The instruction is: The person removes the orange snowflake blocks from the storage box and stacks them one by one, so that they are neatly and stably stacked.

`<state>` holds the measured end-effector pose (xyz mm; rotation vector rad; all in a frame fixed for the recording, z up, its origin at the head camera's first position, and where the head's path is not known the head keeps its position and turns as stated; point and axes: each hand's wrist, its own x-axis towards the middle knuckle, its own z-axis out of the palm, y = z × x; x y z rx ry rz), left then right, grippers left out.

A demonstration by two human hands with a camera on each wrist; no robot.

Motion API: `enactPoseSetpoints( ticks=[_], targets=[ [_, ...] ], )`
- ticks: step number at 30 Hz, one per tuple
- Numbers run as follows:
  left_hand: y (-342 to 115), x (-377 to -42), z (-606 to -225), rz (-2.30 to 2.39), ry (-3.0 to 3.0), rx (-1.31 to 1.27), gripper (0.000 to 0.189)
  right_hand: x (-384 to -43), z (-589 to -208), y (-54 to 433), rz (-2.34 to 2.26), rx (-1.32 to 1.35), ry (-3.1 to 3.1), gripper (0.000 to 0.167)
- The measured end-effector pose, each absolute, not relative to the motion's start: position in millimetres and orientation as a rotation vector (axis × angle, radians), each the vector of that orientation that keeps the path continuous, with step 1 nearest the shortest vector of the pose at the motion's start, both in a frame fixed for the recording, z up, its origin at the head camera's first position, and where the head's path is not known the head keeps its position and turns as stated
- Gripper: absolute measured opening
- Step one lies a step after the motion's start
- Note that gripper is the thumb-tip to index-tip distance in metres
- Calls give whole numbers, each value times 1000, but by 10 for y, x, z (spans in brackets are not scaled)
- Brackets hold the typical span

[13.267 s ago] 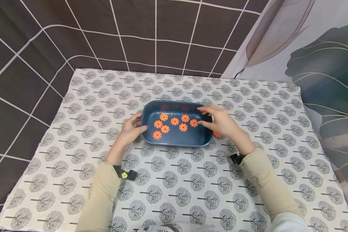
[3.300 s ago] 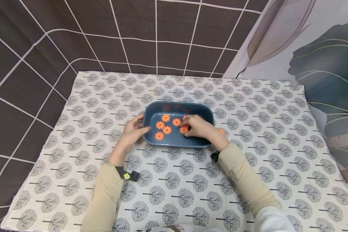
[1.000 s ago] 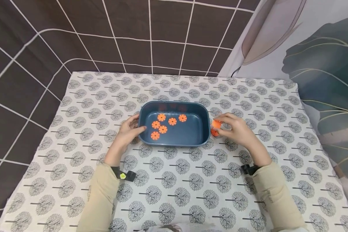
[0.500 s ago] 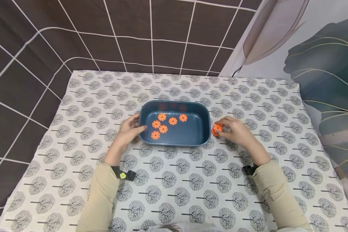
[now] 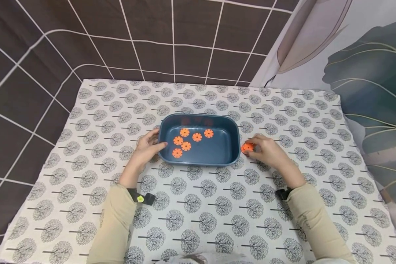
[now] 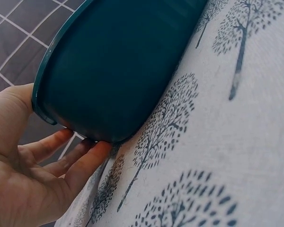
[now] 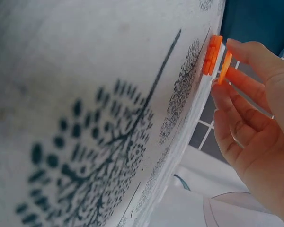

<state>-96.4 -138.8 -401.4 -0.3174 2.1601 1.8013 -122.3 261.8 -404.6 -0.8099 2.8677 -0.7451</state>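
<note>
Wrist views: clasping box (image 6: 109, 71) in left grip (image 6: 28, 182), probably for steadiness, pinching orange disc (image 7: 225, 68) edgewise in right grip (image 7: 264, 139).

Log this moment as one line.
left hand: grips blue bin | right hand: pinches orange disc above disc stack | stack: on cloth, beside bin | in bin: six discs

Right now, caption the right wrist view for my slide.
Right hand pinching an orange disc above an orange stack on tree-print cloth.

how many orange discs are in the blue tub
6: four discs clustered in the left half, one disc near the middle, another disc just right of that. None look hidden.
</note>
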Motion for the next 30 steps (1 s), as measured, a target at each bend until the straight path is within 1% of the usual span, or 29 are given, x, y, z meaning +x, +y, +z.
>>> enactPoseSetpoints(
  ticks=[9,14,30],
  targets=[
    [-1372,-984,-3942,1765,2167,-321,70,-1235,-4083,2609,-689,-787,2877,37],
    [-1397,-1016,-4035,1769,2179,-320,71,-1256,-4097,2608,-677,-829,2900,35],
    [-1386,-976,-4019,1786,2180,-314,70,-1242,-4090,2573,-597,-805,2889,35]
  ],
)
